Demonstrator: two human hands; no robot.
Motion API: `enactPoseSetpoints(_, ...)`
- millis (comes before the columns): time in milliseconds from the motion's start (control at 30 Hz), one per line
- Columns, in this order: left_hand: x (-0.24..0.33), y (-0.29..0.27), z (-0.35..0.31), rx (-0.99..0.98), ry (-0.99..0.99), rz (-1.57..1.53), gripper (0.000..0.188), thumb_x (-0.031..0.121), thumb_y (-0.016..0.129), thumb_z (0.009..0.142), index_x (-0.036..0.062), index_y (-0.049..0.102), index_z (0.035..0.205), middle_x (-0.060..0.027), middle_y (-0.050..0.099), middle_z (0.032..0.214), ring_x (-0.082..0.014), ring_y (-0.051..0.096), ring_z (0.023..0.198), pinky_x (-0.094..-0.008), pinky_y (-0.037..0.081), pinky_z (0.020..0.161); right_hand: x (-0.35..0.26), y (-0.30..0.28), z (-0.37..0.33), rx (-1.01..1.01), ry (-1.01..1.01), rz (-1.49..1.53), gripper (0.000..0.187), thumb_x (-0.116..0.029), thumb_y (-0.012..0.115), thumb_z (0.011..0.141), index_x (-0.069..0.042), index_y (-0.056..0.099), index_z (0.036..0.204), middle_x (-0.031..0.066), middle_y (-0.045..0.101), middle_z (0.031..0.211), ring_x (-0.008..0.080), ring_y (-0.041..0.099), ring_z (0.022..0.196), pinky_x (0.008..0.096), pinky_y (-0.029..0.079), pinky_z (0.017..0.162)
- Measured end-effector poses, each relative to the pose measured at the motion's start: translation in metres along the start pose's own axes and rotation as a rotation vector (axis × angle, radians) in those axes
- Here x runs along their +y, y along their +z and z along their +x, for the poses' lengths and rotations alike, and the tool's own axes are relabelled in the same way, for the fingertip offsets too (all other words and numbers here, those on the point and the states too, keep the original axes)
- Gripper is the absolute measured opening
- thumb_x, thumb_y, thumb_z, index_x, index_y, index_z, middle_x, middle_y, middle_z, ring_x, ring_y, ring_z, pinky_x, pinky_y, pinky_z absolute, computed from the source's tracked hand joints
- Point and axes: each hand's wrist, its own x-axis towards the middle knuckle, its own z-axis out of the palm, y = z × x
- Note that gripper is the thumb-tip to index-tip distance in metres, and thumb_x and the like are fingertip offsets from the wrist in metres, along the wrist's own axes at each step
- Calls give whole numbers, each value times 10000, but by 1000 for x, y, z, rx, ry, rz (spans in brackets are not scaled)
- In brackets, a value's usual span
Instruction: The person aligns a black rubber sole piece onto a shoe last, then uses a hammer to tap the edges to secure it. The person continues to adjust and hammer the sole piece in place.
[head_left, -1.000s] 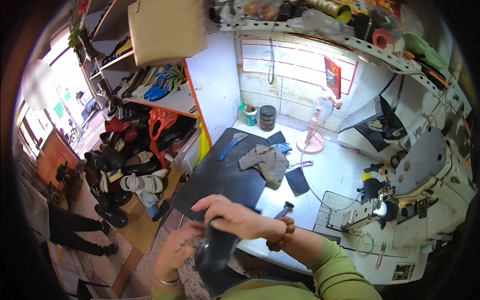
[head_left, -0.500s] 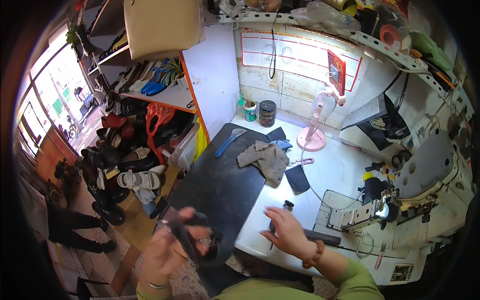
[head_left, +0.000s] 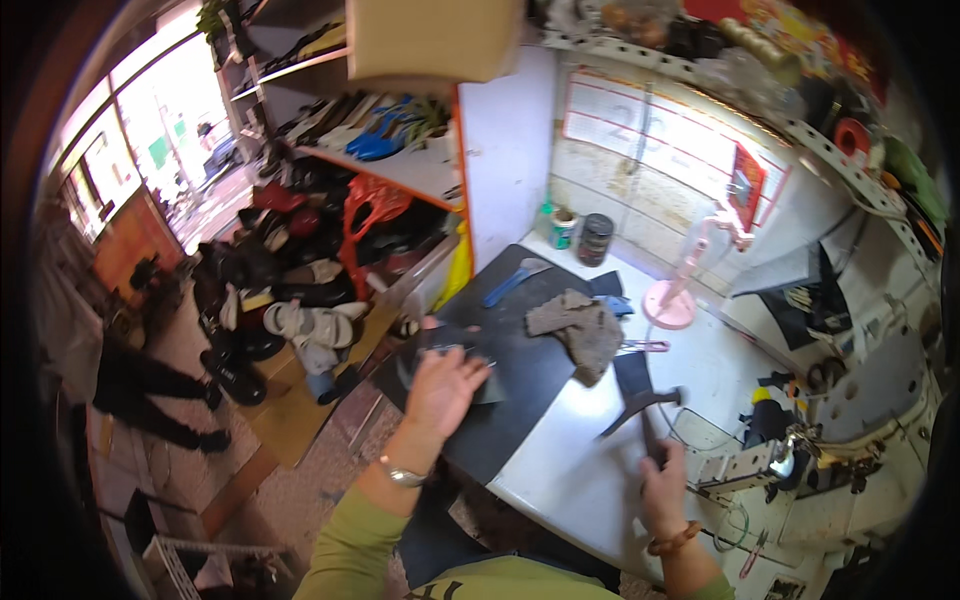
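Honestly, I worry that my right hand (head_left: 662, 487), its grip closed around the hammer (head_left: 645, 415), could strike my left hand (head_left: 443, 390), which presses flat and open on the dark leather piece (head_left: 470, 365) on the black mat (head_left: 520, 390) covering the desk (head_left: 590, 470).

Mat (head_left: 520, 400) on bench (head_left: 590, 470), L side; L hand (head_left: 442, 388) on flat piece (head_left: 420, 360) at mat's L edge. Rag (head_left: 580, 325) on mat's far end, brush (head_left: 515, 280) behind-L of it. R hand (head_left: 662, 488) w/ hammer (head_left: 645, 410) R of mat, sewing machine (head_left: 800, 460) further R
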Motion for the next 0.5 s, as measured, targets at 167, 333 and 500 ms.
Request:
enactPoseSetpoints(167,-26,-14,-1,-66,-11,49,707,112,555,950,275,139,1497,-87,568,1238,-328,530,1195,-468,398,1034,56,-2,114,273,321,154,302,-20,649,829,5,502,1092,125,603,959,237,582,868,367,461,822)
enactPoseSetpoints(333,-32,-9,4,-131,-42,108,843,101,570,932,249,-3,1533,-98,537,1257,-254,532,1174,-401,377,1014,80,-12,158,317,541,-445,321,-90,632,849,1,522,1137,213,596,1110,393,600,992,435,483,872)
enactPoseSetpoints(500,-38,-10,9,-104,-32,239,881,82,601,902,215,8,1539,-126,537,1258,-234,540,1159,-395,337,1064,61,-1,172,489,280,-761,379,-96,651,789,-57,554,1154,124,523,1206,339,501,1144,462,463,916)
